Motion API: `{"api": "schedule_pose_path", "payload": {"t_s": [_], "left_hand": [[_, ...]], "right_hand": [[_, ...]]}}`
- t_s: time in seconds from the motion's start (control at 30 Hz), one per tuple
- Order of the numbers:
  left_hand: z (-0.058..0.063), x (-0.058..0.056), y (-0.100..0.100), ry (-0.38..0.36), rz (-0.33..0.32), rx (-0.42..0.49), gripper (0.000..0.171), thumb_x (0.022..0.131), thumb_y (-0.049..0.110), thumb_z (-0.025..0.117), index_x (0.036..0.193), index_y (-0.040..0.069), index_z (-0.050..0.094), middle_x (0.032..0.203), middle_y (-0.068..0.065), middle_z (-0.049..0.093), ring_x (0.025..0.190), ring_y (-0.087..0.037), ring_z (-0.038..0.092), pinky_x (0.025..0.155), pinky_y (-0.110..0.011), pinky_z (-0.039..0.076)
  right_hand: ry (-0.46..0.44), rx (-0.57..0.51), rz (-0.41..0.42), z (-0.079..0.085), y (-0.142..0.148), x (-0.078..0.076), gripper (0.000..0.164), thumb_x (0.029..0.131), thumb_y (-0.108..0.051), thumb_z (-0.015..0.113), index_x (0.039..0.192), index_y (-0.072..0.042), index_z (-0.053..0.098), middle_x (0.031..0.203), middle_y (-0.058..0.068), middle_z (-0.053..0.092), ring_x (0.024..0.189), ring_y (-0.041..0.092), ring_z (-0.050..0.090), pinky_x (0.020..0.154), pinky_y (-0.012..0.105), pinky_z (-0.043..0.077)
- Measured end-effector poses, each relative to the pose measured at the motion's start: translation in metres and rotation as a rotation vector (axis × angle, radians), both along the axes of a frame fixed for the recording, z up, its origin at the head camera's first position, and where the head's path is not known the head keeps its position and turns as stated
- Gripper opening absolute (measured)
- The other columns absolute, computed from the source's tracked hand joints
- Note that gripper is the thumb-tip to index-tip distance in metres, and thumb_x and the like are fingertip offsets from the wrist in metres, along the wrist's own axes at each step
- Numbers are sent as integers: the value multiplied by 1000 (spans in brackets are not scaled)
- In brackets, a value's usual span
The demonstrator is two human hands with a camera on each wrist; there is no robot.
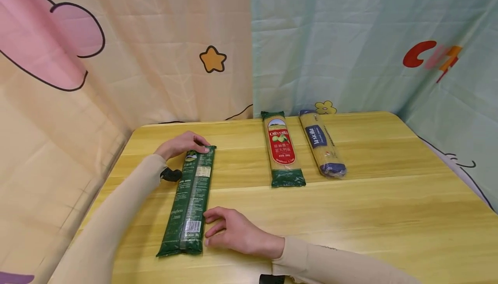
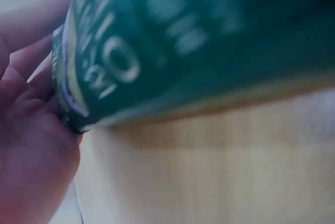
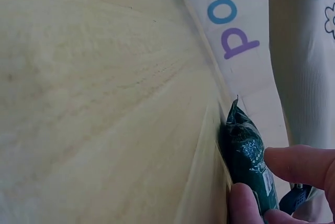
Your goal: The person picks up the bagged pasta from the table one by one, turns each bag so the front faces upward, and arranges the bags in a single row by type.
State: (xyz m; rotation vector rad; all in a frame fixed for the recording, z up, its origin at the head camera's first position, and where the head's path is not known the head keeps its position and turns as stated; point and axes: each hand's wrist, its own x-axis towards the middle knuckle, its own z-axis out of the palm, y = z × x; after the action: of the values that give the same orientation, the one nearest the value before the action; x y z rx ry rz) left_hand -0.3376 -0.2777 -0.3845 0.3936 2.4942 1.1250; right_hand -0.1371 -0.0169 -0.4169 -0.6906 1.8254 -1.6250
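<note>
A green packet of spaghetti (image 1: 192,202) lies at the left of the table, its printed back with a barcode facing up. At its far end, my left hand (image 1: 183,145) grips the packet, fingers over the top edge. In the left wrist view the green wrapper (image 2: 209,41) fills the upper part, blurred, with the left hand (image 2: 36,130) around its end. My right hand (image 1: 241,233) is by the near right edge, fingers loosely bent and thumb apart. The right wrist view has its fingertips beside the packet (image 3: 246,150); whether they touch it I cannot tell.
A spaghetti packet with a red label (image 1: 281,145) lies toward the back middle of the wooden table (image 1: 350,215). Right of it is a yellow pasta packet with blue ends (image 1: 320,143). Printed curtains (image 1: 175,59) stand behind and at the sides.
</note>
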Motion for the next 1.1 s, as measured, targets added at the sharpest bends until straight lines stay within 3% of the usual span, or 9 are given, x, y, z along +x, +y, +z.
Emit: {"api": "schedule_pose_path", "payload": {"t_s": [0.2,0.37,0.63,0.77,0.97,1.1], "left_hand": [[-2,4,3,48,42,45,23,92,16,70,107,-2,71,106,-11,67,91,-21,55,82,-34,43],[-3,4,4,46,57,77,16,92,15,70,97,0,71,93,-6,67,82,-20,51,76,-33,41],[-1,0,5,34,57,163,17,95,11,66,98,-5,69,90,-6,66,83,-20,53,79,-32,44],[1,0,5,22,63,178,17,96,10,64,96,-6,66,88,-6,63,82,-20,51,80,-33,43],[0,2,7,16,76,184,14,96,10,63,94,-4,63,90,-7,59,83,-21,50,81,-35,42],[-2,3,8,-2,83,195,12,96,10,63,93,-2,61,91,-7,59,84,-21,50,81,-34,42]], "right_hand": [[54,10,-8,-1,-1,2,56,81,-2,78,131,-3,54,115,-1,59,90,8,66,76,21,52],[30,-10,-16,-3,-3,4,56,80,-1,79,130,-7,53,113,-2,57,88,10,65,76,22,52],[28,-26,-46,-5,-6,5,61,79,-2,80,131,-11,49,110,-1,54,85,10,65,75,23,52],[7,-26,-52,-5,-7,7,70,79,-5,82,137,-13,43,110,-1,54,85,10,64,75,23,52],[51,10,-64,-6,-9,8,85,78,-5,83,146,-15,34,108,-3,54,81,8,64,73,22,51],[-16,-32,-82,-6,-11,10,92,77,2,81,151,-12,27,110,-1,54,78,10,63,69,24,52]]}}
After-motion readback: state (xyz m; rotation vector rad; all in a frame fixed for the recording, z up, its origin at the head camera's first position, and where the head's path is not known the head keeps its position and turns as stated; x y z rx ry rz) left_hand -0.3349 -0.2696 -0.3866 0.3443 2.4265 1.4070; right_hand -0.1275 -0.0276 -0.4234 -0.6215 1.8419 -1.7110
